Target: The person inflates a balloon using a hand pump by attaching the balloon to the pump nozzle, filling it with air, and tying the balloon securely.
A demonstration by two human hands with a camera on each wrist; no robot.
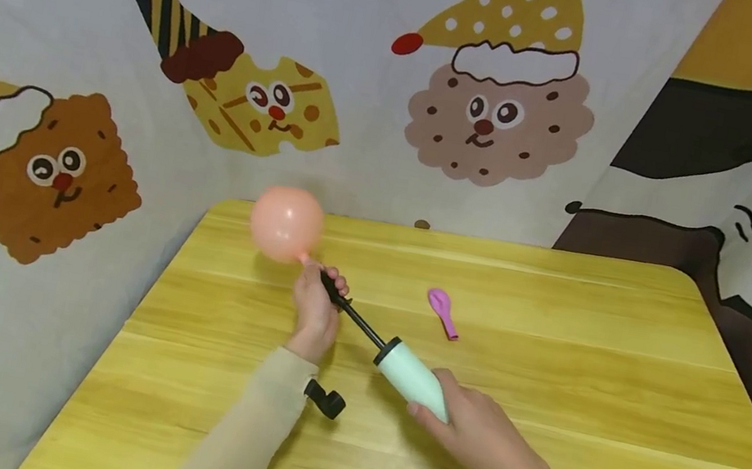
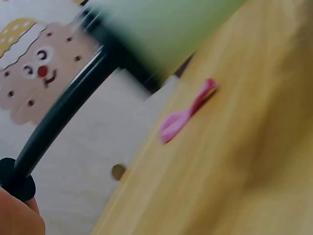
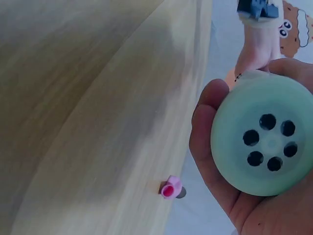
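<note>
A mint-green hand balloon pump (image 1: 413, 378) is held slantwise above the table, its black rod drawn out of the barrel. My right hand (image 1: 485, 431) grips the barrel near its rear end; the right wrist view shows my fingers curled round the holed end cap (image 3: 269, 139). With my left hand (image 1: 317, 303) I hold the black nozzle end, where the neck of a partly inflated peach balloon (image 1: 286, 224) meets the pump. A flat pink-purple balloon (image 1: 442, 313) lies on the table beyond the pump; in the left wrist view the same pink balloon (image 2: 188, 112) shows below the barrel.
The yellow wood-grain table (image 1: 621, 375) has rounded far corners. Behind it and at the left hangs a cloth (image 1: 379, 127) printed with cartoon biscuits and cheese. Black camera mounts (image 1: 326, 399) sit on both wrists.
</note>
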